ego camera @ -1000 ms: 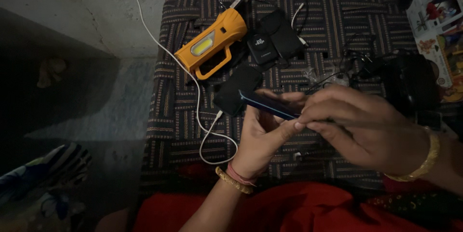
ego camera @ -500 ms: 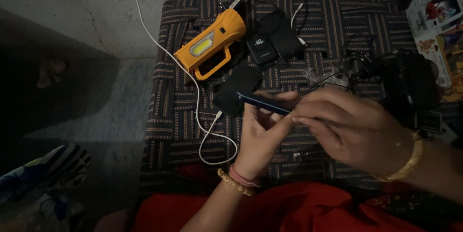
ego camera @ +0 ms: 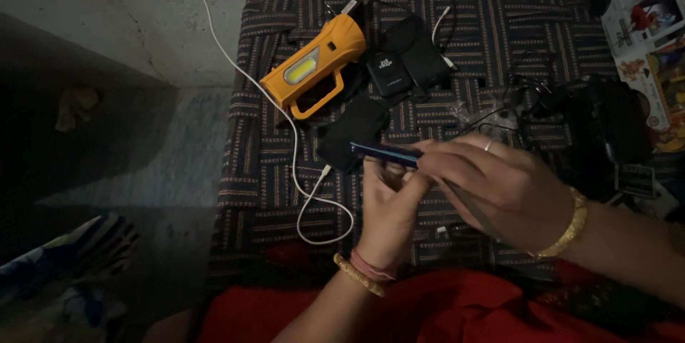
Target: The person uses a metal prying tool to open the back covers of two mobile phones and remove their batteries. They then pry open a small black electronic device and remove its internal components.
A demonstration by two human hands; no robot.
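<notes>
A slim dark-blue phone [ego camera: 382,152] is held edge-on above a striped woven mat [ego camera: 271,172]. My left hand [ego camera: 389,211] grips it from below, palm up, with bangles at the wrist. My right hand [ego camera: 492,186], wearing a ring and a gold bangle, covers the phone's right end and pinches it with the fingertips. A thin dark tool seems to run under the right hand, but it is too dim to be sure.
On the mat lie an orange hand lamp [ego camera: 314,72], a black flat device [ego camera: 353,132] with a white cable [ego camera: 303,193] plugged in, black chargers [ego camera: 403,65] with tangled wires, and a dark bag [ego camera: 606,129]. Printed boxes [ego camera: 646,22] stand at the far right. Bare floor lies to the left.
My right hand has slid a little left along the phone and the phone has tilted slightly. The left hand stays where it was.
</notes>
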